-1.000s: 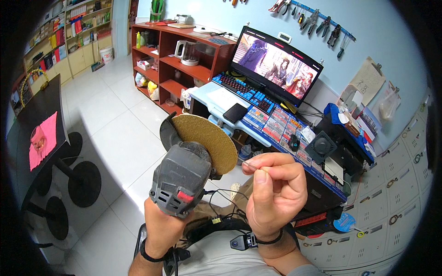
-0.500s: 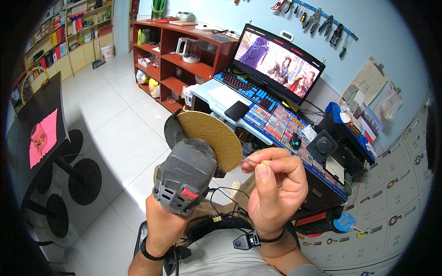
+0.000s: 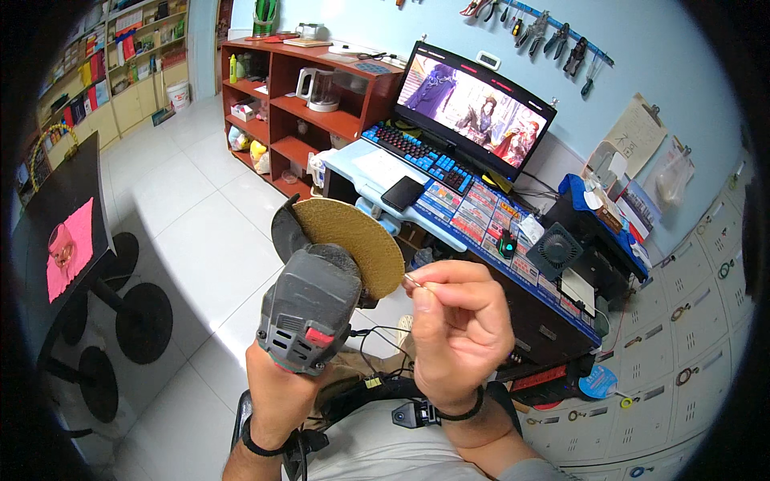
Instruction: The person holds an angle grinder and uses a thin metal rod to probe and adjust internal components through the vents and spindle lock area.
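Observation:
My left hand [image 3: 277,393] is wrapped round the lower body of a dark angle grinder [image 3: 313,293], which stands upright with a red switch facing me. A round, brown-gold sanding disc [image 3: 349,240] is fitted at its top, partly covered on the left by a black guard [image 3: 289,228]. Just right of the disc, my right hand [image 3: 461,329] is closed in a pinch between thumb and forefinger. From the pinch a thin, shiny wire-like metal piece [image 3: 411,280] points at the disc's right edge. Whether its tip touches the disc I cannot tell.
Beyond the grinder stands a desk with a monitor [image 3: 481,108], keyboard [image 3: 425,156], black phone [image 3: 403,192] and small fan [image 3: 553,250]. A dark table [image 3: 96,240] with a pink cloth [image 3: 72,244] is at left. Black cables [image 3: 365,345] hang near my lap. Lockers [image 3: 682,361] line the right.
The grinder and both hands have shifted slightly left in view, and the background has shifted a little too. The right hand's pinch on the thin metal piece stays at the disc's edge.

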